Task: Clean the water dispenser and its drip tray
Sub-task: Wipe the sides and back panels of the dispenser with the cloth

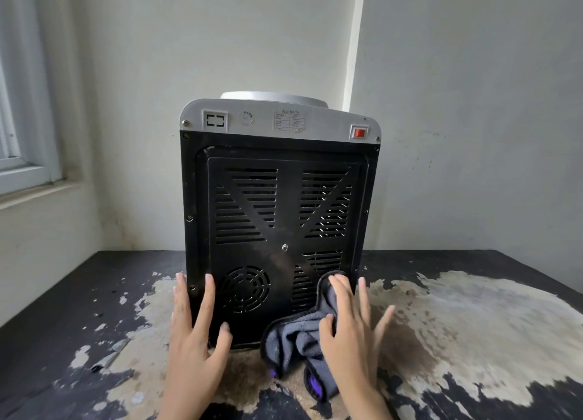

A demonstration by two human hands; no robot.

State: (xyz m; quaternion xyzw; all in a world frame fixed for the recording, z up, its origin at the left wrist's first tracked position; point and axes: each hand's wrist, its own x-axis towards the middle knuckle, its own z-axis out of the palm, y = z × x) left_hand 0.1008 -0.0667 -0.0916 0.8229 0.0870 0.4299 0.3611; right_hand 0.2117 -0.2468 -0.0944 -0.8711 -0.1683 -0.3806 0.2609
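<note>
The water dispenser (277, 217) stands on the table with its black vented back panel facing me and a grey top with a red switch (359, 133). My left hand (197, 328) lies flat with straight fingers against the panel's lower left corner. My right hand (350, 325) presses a grey cloth (291, 337) against the panel's lower right, fingers spread over the cloth and the thumb tucked on it. The cloth's loose end with purple trim hangs down onto the table. The drip tray is not visible from this side.
The table (457, 309) is dark with large worn, peeling pale patches around the dispenser. White walls close off the back, and a window sill (28, 192) sits at the left. Small flakes of peeled surface lie at the front left.
</note>
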